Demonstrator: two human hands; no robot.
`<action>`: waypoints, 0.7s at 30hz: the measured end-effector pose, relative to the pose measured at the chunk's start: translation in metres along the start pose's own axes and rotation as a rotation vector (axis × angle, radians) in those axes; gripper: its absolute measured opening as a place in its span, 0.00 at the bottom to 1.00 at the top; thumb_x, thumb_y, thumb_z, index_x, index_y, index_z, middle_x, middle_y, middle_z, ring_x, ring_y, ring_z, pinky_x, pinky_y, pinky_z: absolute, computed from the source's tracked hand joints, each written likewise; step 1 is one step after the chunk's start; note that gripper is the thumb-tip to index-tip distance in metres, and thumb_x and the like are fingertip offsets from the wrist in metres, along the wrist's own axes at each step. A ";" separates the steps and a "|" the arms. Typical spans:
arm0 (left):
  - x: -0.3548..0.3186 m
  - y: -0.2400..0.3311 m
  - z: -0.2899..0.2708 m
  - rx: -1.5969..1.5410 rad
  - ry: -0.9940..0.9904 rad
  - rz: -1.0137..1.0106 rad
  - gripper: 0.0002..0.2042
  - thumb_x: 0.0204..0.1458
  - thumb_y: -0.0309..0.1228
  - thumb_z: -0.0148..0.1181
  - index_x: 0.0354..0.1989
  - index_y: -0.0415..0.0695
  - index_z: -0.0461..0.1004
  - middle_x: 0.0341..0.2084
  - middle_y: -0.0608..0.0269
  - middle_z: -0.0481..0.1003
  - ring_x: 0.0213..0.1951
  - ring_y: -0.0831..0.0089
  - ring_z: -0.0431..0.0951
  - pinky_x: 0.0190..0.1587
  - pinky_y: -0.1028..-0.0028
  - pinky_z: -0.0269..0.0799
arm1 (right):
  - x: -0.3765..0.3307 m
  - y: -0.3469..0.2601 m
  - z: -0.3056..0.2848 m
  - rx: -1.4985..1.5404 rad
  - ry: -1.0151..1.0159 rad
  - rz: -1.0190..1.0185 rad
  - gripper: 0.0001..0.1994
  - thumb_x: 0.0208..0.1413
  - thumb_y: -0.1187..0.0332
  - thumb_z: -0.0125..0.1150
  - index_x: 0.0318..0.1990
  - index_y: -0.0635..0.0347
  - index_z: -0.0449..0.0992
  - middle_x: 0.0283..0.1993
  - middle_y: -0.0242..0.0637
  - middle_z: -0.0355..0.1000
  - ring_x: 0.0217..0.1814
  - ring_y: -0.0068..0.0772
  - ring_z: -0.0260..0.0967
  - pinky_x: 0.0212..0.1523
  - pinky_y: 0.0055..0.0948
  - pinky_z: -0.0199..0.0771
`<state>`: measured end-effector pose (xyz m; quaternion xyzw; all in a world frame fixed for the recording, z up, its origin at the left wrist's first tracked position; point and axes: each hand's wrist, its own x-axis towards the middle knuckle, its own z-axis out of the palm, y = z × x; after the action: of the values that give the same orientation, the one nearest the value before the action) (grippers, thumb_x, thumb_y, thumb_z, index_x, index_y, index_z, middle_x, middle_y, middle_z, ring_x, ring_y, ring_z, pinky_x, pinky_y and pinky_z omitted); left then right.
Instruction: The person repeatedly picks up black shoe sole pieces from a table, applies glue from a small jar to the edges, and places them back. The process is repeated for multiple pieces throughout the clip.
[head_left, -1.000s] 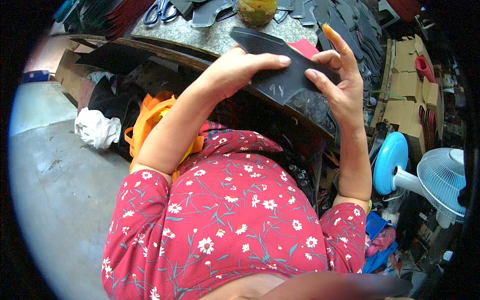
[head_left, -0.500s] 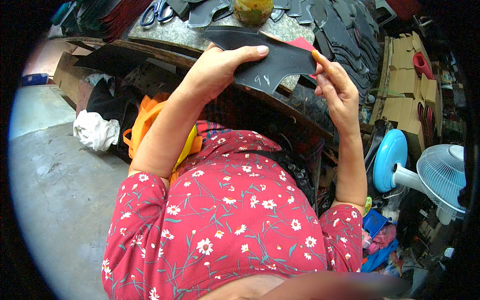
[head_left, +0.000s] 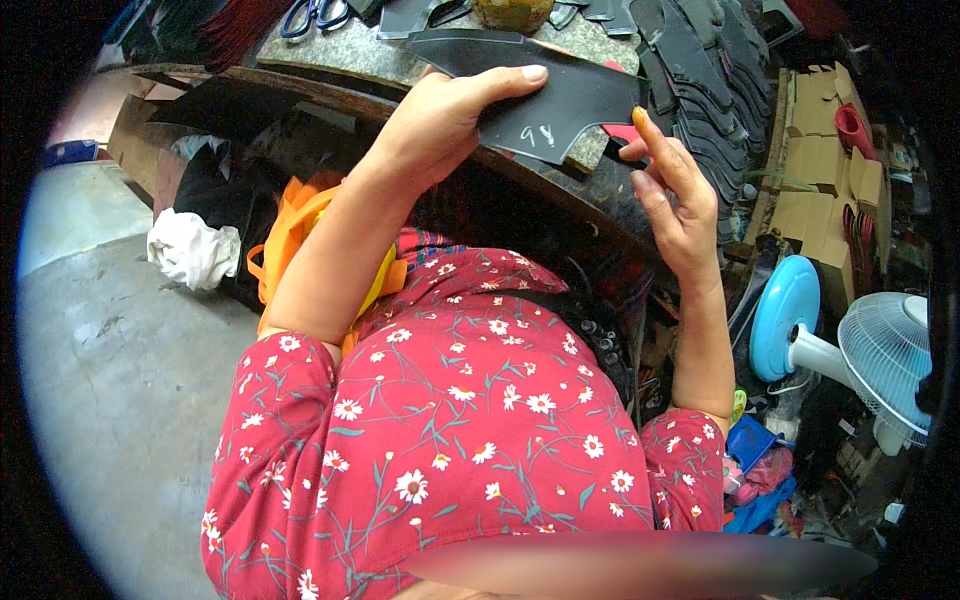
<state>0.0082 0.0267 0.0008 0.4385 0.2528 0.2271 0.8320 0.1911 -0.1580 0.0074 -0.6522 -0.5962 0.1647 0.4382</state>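
The left hand (head_left: 430, 125) grips the black piece (head_left: 560, 95), thumb flat on its upper face and fingers mostly hidden underneath. The right hand (head_left: 680, 195) has no visible grip: its index finger is extended, the tip smeared orange and just beside the piece's right end, and its thumb stands apart. Red material (head_left: 620, 131) shows from behind the piece near those fingers; whether they touch it, I cannot tell.

The piece is held up over the near edge of the worktop (head_left: 320, 90), partly in front of the pale slab (head_left: 370, 55). It is cut to shape and bears a white mark; whether the red is joined to it does not show. Many black cutouts (head_left: 705, 110) lie overlapped to the right, apart from it.

Its long axis runs left to right, dipping slightly rightward; the narrower end points left, the curved cut faces lower right, and the marked face is toward the wearer.

Beyond, on the slab, are a stained jar (head_left: 513, 12) and scissors (head_left: 315, 15).
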 end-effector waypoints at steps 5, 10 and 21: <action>0.000 -0.001 0.009 0.023 0.009 0.057 0.10 0.53 0.33 0.67 0.38 0.40 0.79 0.28 0.64 0.80 0.25 0.77 0.80 0.25 0.77 0.76 | 0.003 -0.012 0.012 -0.319 -0.021 -0.100 0.30 0.52 0.71 0.67 0.65 0.47 0.71 0.40 0.35 0.74 0.32 0.34 0.74 0.35 0.30 0.75; 0.002 -0.006 0.007 0.071 -0.001 0.104 0.14 0.52 0.34 0.68 0.44 0.38 0.78 0.33 0.61 0.81 0.31 0.73 0.82 0.33 0.77 0.79 | 0.007 -0.019 0.018 -0.500 -0.017 -0.321 0.30 0.47 0.70 0.68 0.62 0.45 0.74 0.39 0.35 0.75 0.34 0.39 0.75 0.36 0.34 0.77; 0.001 -0.005 0.009 0.367 -0.069 0.122 0.12 0.54 0.30 0.67 0.43 0.36 0.79 0.34 0.66 0.80 0.33 0.80 0.78 0.36 0.76 0.76 | 0.024 -0.028 -0.014 -0.531 0.157 -0.487 0.24 0.44 0.75 0.65 0.54 0.54 0.78 0.44 0.37 0.77 0.42 0.41 0.74 0.44 0.36 0.75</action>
<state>0.0151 0.0187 0.0005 0.6051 0.2342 0.2119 0.7309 0.1896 -0.1441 0.0443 -0.5927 -0.7205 -0.1555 0.3247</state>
